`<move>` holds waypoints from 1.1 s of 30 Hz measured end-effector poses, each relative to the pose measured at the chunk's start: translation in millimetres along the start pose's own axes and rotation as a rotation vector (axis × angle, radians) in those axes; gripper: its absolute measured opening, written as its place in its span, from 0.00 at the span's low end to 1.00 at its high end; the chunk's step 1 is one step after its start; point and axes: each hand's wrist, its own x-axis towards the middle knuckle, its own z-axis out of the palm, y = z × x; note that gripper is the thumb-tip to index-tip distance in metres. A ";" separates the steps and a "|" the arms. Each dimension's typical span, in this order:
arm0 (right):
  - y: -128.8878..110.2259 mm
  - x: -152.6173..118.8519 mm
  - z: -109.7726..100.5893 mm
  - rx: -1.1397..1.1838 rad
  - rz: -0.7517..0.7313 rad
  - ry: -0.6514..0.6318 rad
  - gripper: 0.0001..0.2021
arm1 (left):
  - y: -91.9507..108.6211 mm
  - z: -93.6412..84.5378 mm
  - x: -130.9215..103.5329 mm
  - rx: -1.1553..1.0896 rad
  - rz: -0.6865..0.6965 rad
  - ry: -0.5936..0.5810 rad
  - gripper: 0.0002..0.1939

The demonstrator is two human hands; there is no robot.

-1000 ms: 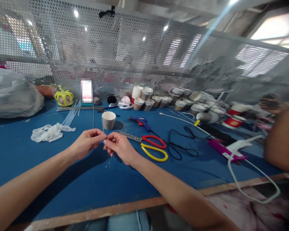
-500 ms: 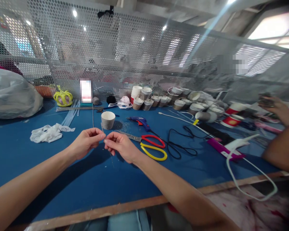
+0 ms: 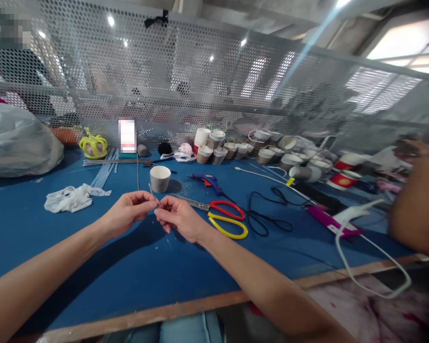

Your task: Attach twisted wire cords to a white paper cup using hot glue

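Observation:
My left hand [image 3: 137, 207] and my right hand [image 3: 178, 216] meet fingertip to fingertip over the table. Both are closed in a pinch on a thin strand of grey yarn [image 3: 151, 188], whose short end sticks up between them. How the strand runs inside the fingers is hidden. A yarn length trails from a small grey ball [image 3: 142, 150] down behind my left hand. Just beyond the fingers stands a small wrapped cup [image 3: 160, 180], upright and untouched. Scissors [image 3: 229, 216] with one red and one yellow handle lie beside my right hand, their blades partly behind it.
A blue glue gun [image 3: 207, 181] with a black cord lies past the scissors. Crumpled white lace [image 3: 69, 198] is at left, near a plastic bag [image 3: 17, 138]. Several small buckets [image 3: 268, 155] line the mesh panel. Another person's arm [image 3: 416, 205] reaches in at right.
My hands stay nearly in place, with the fingertips shifting slightly and more of the strand's end showing. The other person's arm at right has moved.

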 end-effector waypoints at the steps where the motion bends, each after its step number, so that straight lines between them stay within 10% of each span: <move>1: 0.1 0.3 0.1 -0.001 -0.005 0.011 0.14 | -0.1 0.0 0.1 0.002 0.001 0.003 0.11; 33: -2.6 -4.2 1.6 -0.026 0.011 -0.076 0.12 | 2.5 0.4 -1.8 0.028 -0.013 0.032 0.11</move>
